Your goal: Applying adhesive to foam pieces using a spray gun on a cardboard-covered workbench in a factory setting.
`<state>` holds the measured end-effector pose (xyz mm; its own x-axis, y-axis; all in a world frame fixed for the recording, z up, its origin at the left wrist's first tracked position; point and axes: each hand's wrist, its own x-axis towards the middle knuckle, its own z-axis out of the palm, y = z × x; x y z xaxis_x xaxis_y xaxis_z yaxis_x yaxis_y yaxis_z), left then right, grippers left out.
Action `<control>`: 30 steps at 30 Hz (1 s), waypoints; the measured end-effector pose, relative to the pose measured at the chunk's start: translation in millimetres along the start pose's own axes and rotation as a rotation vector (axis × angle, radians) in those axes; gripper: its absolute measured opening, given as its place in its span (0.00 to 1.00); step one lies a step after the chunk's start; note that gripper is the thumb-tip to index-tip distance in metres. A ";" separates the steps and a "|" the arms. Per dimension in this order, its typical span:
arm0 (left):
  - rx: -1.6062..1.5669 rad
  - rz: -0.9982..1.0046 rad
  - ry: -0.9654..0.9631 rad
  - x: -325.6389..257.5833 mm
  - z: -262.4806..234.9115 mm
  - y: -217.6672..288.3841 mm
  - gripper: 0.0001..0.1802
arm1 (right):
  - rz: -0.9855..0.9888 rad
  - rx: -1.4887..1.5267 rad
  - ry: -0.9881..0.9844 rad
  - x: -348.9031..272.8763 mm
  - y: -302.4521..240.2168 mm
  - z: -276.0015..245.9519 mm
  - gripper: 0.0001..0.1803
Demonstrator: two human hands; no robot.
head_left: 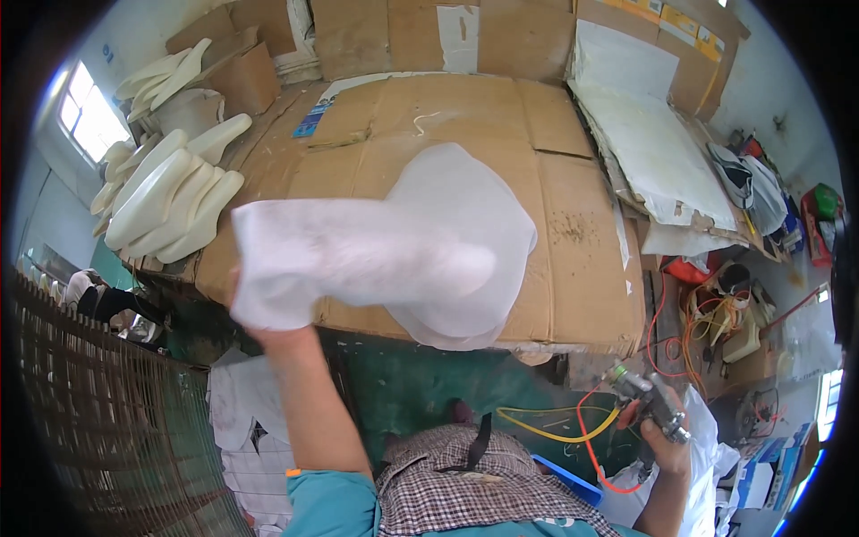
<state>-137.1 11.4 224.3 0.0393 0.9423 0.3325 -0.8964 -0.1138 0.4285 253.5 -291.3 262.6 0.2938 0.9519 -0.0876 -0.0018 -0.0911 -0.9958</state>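
Observation:
My left hand (279,336) is closed on a white moulded piece (358,246) and holds it above the cardboard-covered table (582,286). The piece has a thick stem pointing left and a wide, rounded, flat part at its right end. Most of my left fingers are hidden behind the stem. At the lower right, my right hand (660,440) grips a metal spray gun (658,407), its front pointing up and left. A yellow hose (559,437) and an orange-red hose (595,456) run by the gun. The gun is apart from the white piece.
Cream moulded pieces (174,197) are stacked at the table's left end. White-coated boards (658,134) lie at the right. Orange hoses (689,322) hang beyond the table's right side. A slatted screen (116,403) stands at lower left, near white wrapped stacks (250,430).

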 end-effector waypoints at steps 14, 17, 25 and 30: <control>0.264 0.117 0.390 -73.1 19.8 96.8 0.20 | -0.018 -0.160 0.164 -33.5 -2.7 4.7 0.26; 0.317 0.150 0.441 -79.2 15.7 102.0 0.21 | -0.012 -0.022 0.107 -37.7 4.4 15.3 0.28; 0.426 0.223 0.495 -80.4 40.6 88.0 0.18 | -0.076 -0.047 0.134 -41.7 3.5 12.8 0.29; 0.488 0.205 0.493 -78.2 62.3 75.3 0.20 | -0.037 -0.145 0.323 -59.5 -2.8 -0.3 0.31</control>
<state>-180.1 -90.5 282.9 -0.4155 0.9062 0.0783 -0.5601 -0.3227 0.7630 236.3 -347.8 270.7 0.5779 0.8159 -0.0157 0.1437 -0.1207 -0.9822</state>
